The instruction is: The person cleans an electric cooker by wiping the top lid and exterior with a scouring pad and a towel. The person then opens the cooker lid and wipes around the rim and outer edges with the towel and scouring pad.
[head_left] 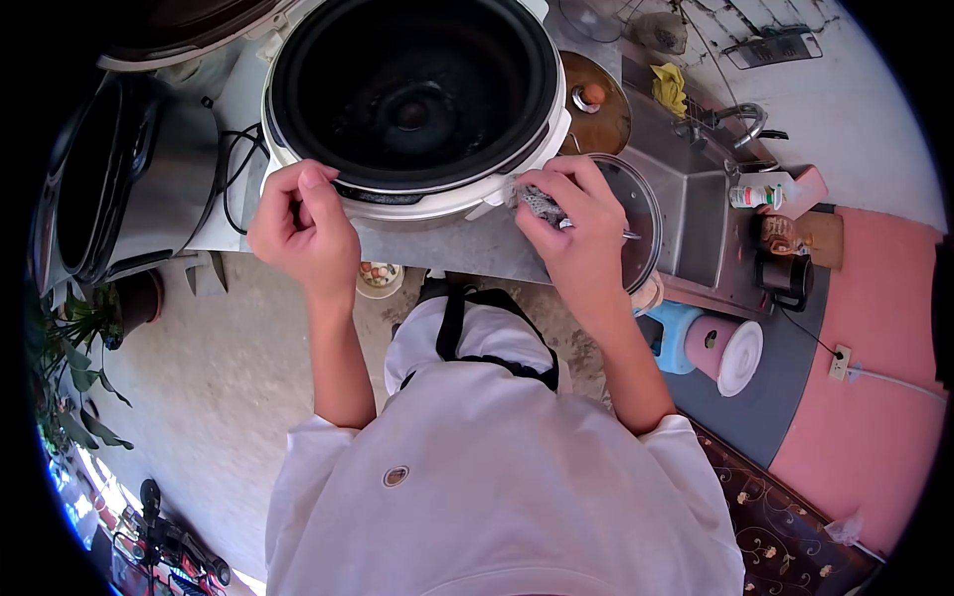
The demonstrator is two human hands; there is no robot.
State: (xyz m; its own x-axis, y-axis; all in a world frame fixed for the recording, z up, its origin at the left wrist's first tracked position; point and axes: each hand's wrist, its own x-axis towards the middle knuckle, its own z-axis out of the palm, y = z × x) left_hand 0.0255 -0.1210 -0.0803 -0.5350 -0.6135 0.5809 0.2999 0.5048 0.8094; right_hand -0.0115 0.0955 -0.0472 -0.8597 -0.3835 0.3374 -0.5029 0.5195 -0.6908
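Observation:
A large round cooker with a white rim and a dark inner pot stands on the metal counter, with a little liquid at its bottom. At its front left rim is my left hand, fingers curled in; what they hold, if anything, is hidden. My right hand is closed on a grey mesh scrubber beside the rim at the front right. A glass lid lies partly behind my right hand, and a brownish lid with a knob is farther back.
On the right are a metal sink with a faucet, a yellow cloth and a bottle. A dark-mouthed metal appliance stands on the left. Below the counter are a small bowl and a blue stool.

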